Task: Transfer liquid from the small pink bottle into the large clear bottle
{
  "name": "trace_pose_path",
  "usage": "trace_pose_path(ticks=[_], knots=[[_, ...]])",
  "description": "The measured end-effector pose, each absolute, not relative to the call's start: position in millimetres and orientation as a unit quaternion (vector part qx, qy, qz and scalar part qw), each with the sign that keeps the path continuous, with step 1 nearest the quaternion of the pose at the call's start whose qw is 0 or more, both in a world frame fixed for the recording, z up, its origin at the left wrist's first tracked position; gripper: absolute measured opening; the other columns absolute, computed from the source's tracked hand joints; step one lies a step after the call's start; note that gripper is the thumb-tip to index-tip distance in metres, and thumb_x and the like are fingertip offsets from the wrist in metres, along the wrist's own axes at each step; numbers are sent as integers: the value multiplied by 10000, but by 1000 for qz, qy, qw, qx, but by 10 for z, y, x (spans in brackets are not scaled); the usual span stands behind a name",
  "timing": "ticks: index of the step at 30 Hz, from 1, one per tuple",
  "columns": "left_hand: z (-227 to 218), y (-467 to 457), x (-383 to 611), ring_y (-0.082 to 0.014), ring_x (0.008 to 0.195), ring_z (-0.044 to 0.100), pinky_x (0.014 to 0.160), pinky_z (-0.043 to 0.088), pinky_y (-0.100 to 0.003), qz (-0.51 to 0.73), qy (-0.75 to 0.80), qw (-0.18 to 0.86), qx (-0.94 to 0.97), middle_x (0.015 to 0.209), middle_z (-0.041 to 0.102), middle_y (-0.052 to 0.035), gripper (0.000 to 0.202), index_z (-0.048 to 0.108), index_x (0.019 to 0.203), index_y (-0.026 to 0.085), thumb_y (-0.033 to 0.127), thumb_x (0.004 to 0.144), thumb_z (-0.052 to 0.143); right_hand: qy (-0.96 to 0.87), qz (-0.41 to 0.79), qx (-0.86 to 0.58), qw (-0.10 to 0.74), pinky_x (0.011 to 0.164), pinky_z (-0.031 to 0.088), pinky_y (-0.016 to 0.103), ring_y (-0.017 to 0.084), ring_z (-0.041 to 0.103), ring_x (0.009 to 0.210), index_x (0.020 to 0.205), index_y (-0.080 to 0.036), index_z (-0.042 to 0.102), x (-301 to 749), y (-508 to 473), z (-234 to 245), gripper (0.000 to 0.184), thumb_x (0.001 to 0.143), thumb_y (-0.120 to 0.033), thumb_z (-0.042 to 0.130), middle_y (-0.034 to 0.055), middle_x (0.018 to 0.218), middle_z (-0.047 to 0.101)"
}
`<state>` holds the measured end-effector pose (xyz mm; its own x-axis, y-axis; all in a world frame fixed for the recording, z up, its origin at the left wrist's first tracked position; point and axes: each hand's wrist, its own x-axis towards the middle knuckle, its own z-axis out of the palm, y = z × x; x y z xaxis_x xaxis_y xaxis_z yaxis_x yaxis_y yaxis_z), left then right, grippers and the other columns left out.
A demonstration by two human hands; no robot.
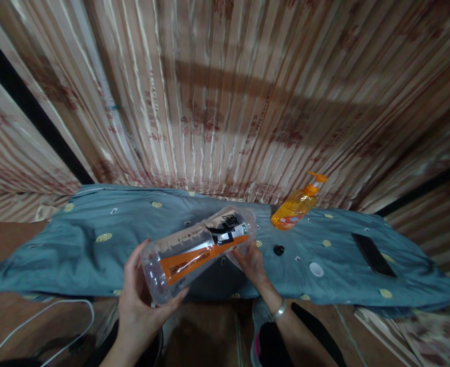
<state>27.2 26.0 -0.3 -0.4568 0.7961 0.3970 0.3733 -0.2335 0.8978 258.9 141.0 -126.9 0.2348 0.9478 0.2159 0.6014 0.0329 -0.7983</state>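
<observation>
A clear plastic bottle with an orange, white and black label is held on its side above a table covered with a blue-grey cloth. My left hand is wrapped round the bottle's base end. My right hand grips its far end from below, fingers closed around it. A small black cap and a white round lid lie on the cloth just right of my right hand.
An orange pump bottle stands tilted at the back of the cloth. A dark phone lies flat at the right. A striped patterned curtain hangs behind. A white cable runs at lower left.
</observation>
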Motion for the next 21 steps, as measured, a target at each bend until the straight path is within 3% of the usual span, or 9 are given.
trace_pose_path(ticks=[10, 16, 21], knots=[[-4, 253, 265, -271, 1093, 714, 887, 612, -356, 612, 592, 160, 500, 1238, 687, -84, 869, 485, 1432, 222, 371, 652, 838, -585, 203, -660, 426, 773, 605, 485, 344, 752, 877, 1008, -258, 524, 2601, 1414, -1301, 319, 755, -363, 687, 91, 920, 763], [-35, 256, 248, -271, 1125, 702, 925, 597, -359, 608, 594, 152, 504, 1269, 679, -92, 879, 487, 1429, 218, 390, 646, 848, -589, 195, -658, 426, 768, 610, 472, 341, 754, 882, 1040, -238, 543, 2602, 1419, -1322, 333, 769, -382, 675, 106, 924, 765], [-89, 269, 186, -255, 1069, 725, 865, 617, -330, 597, 586, 130, 533, 1227, 698, -82, 881, 466, 1458, 210, 383, 677, 835, -598, 177, -654, 429, 764, 612, 482, 346, 754, 885, 1053, -226, 563, 2611, 1418, -1343, 348, 786, -422, 670, 119, 929, 772]])
